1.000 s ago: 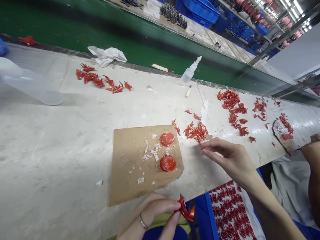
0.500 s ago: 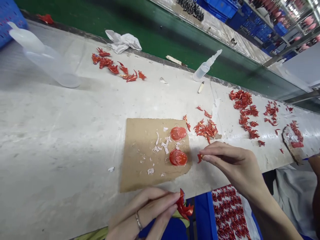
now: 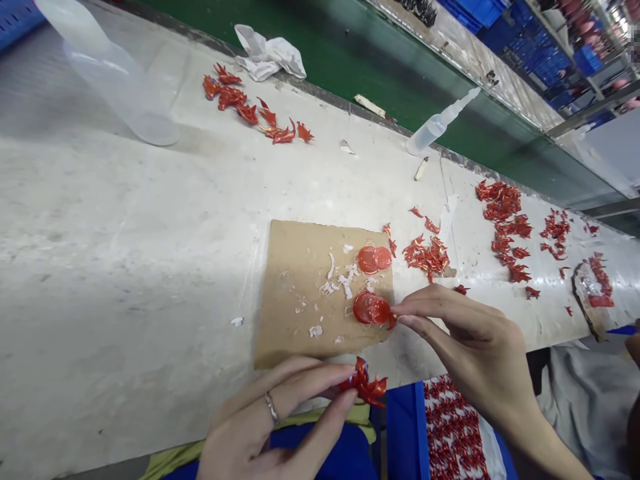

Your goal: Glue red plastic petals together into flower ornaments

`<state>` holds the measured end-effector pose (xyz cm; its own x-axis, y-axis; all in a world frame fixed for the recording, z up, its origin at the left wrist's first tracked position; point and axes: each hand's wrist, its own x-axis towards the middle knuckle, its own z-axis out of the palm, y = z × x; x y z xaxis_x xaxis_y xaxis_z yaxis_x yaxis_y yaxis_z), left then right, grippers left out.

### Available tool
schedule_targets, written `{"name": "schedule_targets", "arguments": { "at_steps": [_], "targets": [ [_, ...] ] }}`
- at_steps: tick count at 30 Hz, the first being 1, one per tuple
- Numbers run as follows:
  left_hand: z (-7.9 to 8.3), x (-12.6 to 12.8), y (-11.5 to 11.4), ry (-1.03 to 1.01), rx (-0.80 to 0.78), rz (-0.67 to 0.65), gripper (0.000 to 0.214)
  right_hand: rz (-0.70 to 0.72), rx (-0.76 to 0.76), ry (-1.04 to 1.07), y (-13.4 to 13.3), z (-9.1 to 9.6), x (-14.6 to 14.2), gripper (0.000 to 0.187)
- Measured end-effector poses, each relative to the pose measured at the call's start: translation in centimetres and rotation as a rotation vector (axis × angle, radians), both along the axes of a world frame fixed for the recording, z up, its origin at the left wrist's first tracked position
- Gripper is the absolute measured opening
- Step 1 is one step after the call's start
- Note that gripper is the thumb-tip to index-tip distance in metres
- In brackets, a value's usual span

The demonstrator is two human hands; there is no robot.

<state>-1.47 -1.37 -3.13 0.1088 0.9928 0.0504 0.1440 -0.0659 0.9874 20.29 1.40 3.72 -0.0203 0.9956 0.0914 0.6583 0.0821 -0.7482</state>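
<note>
My left hand, with a ring on one finger, is at the bottom of the view. Its fingers pinch a shiny red crinkled plastic piece with pointed petals. My right hand pinches a small red scrap between thumb and forefinger. That scrap touches a glossy red plastic disc lying on a torn cardboard sheet. A second red disc lies just beyond it, and white flakes are scattered across the cardboard.
Heaps of red pointed pieces lie on the white workbench, with a squeeze bottle, a large clear plastic bottle and a white cloth. A blue crate of red pieces sits below the bench edge. Another person's hand shows at the right edge.
My right hand has moved left, bringing the small red scrap from beside the cardboard onto the nearer disc. The whole view has turned, shifting the bench leftward and tilting it.
</note>
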Motion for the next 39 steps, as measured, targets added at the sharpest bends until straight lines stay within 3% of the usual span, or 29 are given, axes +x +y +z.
{"name": "schedule_targets", "arguments": {
  "at_steps": [17, 20, 25, 29, 32, 35, 39],
  "targets": [
    [-0.5, 0.3, 0.1, -0.053, -0.029, 0.025, 0.026, 0.021, -0.019, -0.017, -0.2, 0.1, 0.0, 0.027],
    [-0.1, 0.3, 0.0, -0.042, -0.032, 0.060, 0.028, -0.044, -0.078, 0.073, -0.3, 0.2, 0.4, 0.024],
    [0.4, 0.1, 0.6, -0.038, 0.022, 0.043, 0.032, -0.201, -0.268, 0.366, -0.7, -0.2, 1.8, 0.001],
    [0.9, 0.8, 1.1, -0.099, 0.008, 0.086, 0.030, -0.220, -0.299, 0.498, -1.3, -0.1, 2.4, 0.013],
    [1.5, 1.9, 1.1, -0.180, -0.074, 0.147, 0.028, -0.193, -0.226, 0.511, -2.1, 0.8, 1.6, 0.011],
    [2.4, 3.2, 1.0, -0.301, -0.272, 0.188, 0.025, -0.171, -0.095, 0.418, -2.9, 1.5, 0.2, 0.007],
    [3.7, 4.3, 0.8, -0.427, -0.513, 0.218, 0.021, -0.090, 0.006, 0.329, -3.5, 1.1, -1.2, 0.011]
  ]
}}
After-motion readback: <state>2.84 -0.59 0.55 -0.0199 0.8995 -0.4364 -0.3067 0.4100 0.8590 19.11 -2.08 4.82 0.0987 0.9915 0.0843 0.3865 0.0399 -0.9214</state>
